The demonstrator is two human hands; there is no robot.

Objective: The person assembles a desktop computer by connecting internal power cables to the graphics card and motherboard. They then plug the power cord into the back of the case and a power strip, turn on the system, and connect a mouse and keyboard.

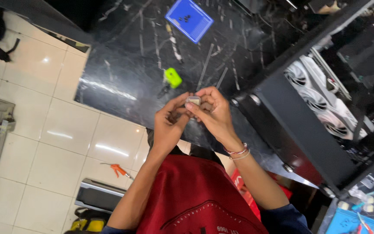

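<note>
Over the black marble desk (122,78), I saw both hands meet: left hand (169,125) and right hand (213,112), each grip pinched on a small silvery part (193,101). At ten o'clock lay a green tool (173,78). Loosened fingers could drop the part onto the tiled floor (44,130).

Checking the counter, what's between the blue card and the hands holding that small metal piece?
In the head view, a lime-green tool lies on the dark marble counter between the blue card and the hands.
</note>
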